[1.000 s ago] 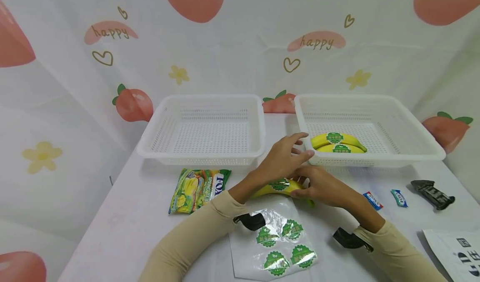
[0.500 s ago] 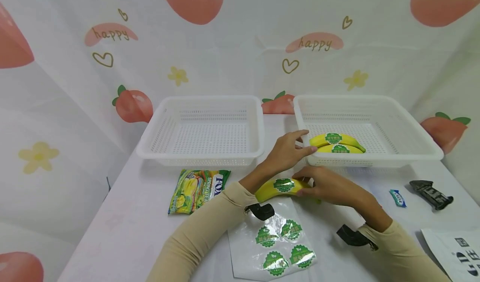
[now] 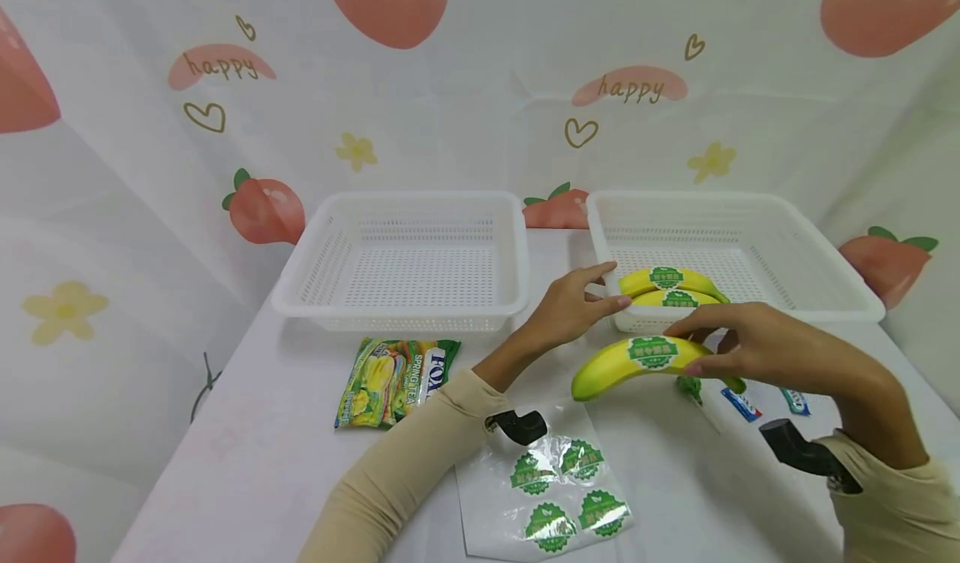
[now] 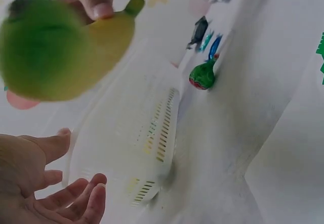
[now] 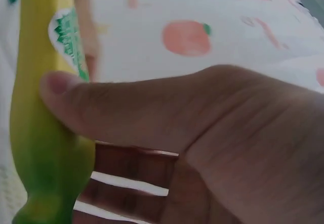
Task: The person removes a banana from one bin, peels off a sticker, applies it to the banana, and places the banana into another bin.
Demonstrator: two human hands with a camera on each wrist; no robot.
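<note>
My right hand point(image 3: 757, 342) pinches a yellow banana point(image 3: 615, 369) near its stem end and holds it above the table, in front of the right basket point(image 3: 825, 301). A green round sticker point(image 3: 652, 351) is on its peel. In the right wrist view the thumb point(image 5: 76, 100) presses the banana's side. My left hand point(image 3: 573, 303) is by that basket's near left corner, thumb and fingers spread apart; whether it touches the rim cannot be told. Two stickered bananas point(image 3: 675, 280) lie inside the basket.
Another white basket point(image 3: 401, 309) stands on the left. In front lie a green-yellow candy bag point(image 3: 393, 380) and a sheet of green stickers point(image 3: 540, 480). A green-wrapped lollipop point(image 3: 690, 390) and small candies point(image 3: 741, 405) lie to the right, partly under the right arm.
My right hand has lifted the banana off the table and carried it to the right, uncovering the lollipop. My left hand has shifted slightly up and right, then stayed by the basket corner.
</note>
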